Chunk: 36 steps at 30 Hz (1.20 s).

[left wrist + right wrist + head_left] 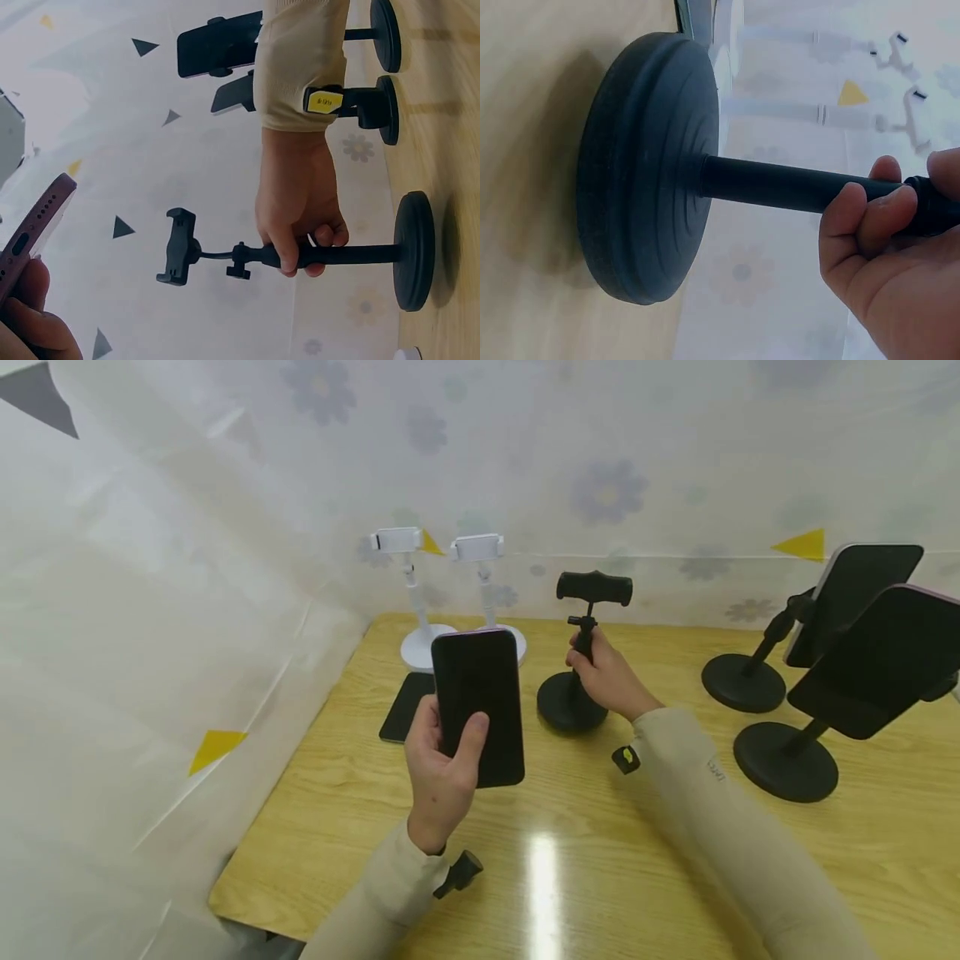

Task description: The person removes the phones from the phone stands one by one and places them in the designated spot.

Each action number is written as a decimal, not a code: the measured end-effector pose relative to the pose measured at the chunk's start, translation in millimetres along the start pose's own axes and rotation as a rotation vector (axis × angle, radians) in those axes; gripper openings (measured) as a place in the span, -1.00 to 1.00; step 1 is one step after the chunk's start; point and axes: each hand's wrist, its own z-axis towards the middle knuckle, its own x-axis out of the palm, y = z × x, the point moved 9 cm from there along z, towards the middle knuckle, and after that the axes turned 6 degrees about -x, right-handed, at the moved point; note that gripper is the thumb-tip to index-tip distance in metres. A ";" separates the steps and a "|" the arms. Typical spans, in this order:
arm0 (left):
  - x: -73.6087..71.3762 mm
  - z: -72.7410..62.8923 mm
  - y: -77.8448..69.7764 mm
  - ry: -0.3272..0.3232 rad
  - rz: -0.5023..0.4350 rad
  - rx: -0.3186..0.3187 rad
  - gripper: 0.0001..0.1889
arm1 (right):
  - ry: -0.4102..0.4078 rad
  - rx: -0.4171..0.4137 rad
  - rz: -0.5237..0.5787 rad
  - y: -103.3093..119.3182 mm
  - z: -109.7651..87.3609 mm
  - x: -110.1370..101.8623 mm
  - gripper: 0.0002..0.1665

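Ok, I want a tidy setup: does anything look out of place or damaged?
Nothing looks spilled or damaged. Slightly odd: one smartphone lies flat on the table, whereas the left hand holds another smartphone and two more sit on black phone stands.

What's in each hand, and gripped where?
Left hand: a phone, gripped at its lower left side, thumb across its front. Right hand: a black stand, fingers round the upper part of its pole.

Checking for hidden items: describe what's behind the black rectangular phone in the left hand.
Head view: behind the held phone, parts of two white round-based stands and a flat black device show; their covered portions cannot be seen.
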 end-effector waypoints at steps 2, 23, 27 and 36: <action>-2.0 -0.9 2.9 -0.001 0.018 -0.013 -0.76 | -0.008 0.025 0.016 -2.2 8.4 -1.5 -0.60; -33.3 -17.4 15.2 -0.043 0.047 -0.065 -0.78 | -0.009 0.079 0.029 -2.0 79.6 18.6 -0.59; -33.7 -17.9 14.8 -0.044 0.046 -0.053 -0.78 | -0.008 0.089 0.007 -1.1 88.0 15.1 -0.60; -36.9 -22.9 14.1 -0.058 0.088 -0.060 -0.82 | 0.001 0.129 0.009 -12.1 103.5 15.1 -0.52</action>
